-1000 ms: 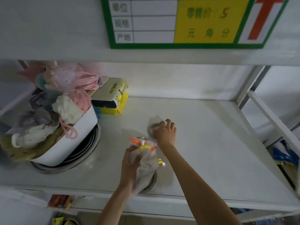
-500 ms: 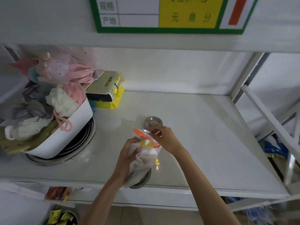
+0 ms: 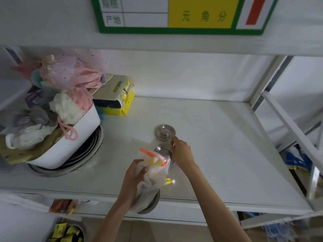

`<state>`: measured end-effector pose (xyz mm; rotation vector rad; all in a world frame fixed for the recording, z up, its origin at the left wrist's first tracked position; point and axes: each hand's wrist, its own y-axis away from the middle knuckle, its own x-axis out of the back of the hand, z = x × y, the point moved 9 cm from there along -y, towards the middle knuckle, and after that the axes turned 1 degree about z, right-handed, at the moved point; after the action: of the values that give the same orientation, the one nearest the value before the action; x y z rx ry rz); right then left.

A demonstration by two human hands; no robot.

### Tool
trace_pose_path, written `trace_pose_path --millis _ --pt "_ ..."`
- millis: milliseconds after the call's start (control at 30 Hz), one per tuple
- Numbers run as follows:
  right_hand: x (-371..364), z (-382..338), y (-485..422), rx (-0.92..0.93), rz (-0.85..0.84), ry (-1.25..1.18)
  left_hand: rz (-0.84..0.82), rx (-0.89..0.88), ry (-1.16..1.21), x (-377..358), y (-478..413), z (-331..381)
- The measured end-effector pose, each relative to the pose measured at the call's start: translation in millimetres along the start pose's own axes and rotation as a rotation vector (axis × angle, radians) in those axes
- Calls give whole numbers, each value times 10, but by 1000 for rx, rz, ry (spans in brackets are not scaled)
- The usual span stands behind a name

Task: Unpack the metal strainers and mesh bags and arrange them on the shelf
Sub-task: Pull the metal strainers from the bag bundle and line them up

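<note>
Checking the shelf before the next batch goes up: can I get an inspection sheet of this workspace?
Surface: white shelf, mostly bare on the right.
Job's things: one metal strainer lies flat mid-shelf; a second strainer is half out of the mesh bag.
Clutter: white tub of bath puffs on stacked steel bowls; yellow packets behind.
Grippers: left hand grips the bag; right hand pinches the second strainer's rim.
Cables: nothing seen.
Surroundings: price sign above; goods below, blurred.
</note>
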<state>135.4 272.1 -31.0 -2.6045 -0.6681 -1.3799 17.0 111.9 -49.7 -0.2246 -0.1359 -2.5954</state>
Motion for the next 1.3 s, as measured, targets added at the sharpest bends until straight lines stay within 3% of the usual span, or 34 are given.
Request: trace_pose_path --millis 200,433,600,933,1133,1300 --pt "-170 -31 -128 -32 -83 129 18 24 64 151 26 83" --pt "-183 -83 -231 -31 -21 202 85 34 71 248 -11 145" --pt "5 -175 37 47 87 288 224 94 -9 376 -102 93" --pt "-54 -827 1222 519 -28 241 389 189 -153 487 -303 -23" --pt "-69 -987 1389 716 28 281 387 198 -95 454 -242 14" --pt "-153 -945 1436 822 28 301 361 172 -203 501 -233 17"
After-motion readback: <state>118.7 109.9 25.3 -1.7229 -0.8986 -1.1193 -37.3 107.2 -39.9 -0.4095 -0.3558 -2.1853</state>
